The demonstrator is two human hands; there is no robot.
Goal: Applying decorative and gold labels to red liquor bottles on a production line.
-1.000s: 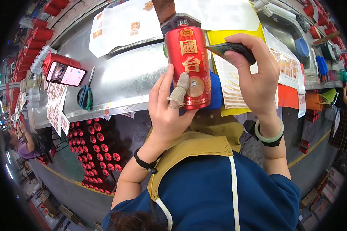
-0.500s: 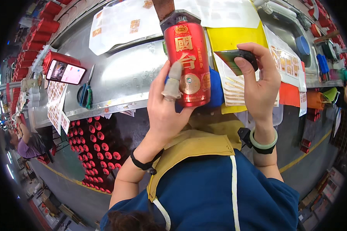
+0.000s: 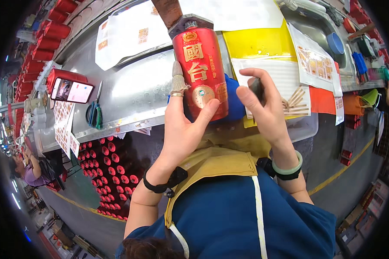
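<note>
A red bottle (image 3: 202,69) with gold characters and a round gold label lies over a blue pad (image 3: 234,93), its neck end in a dark metal holder (image 3: 190,23). My left hand (image 3: 181,125) grips the bottle's lower left, thumb across its front near the round label. A pale finger cover (image 3: 177,80) is on one of its fingers. To the right of the bottle, my right hand (image 3: 266,103) keeps a dark, flat scraper-like tool (image 3: 257,89) tucked in its fingers, mostly hidden. Its thumb and forefinger are apart, the thumb pointing toward the bottle.
White sheets with gold strips (image 3: 289,71) lie on a yellow folder (image 3: 259,43). A phone (image 3: 72,90) leans on a red bottle at left, beside scissors (image 3: 93,113) and sticker sheets (image 3: 64,123). Many red-capped bottles (image 3: 112,172) stand below the metal bench (image 3: 138,82). Another person (image 3: 32,168) sits far left.
My right hand has moved left and down, and the tool has turned into its fingers. My left thumb now lies over the bottle's front, and its covered finger has shifted to the bottle's left side.
</note>
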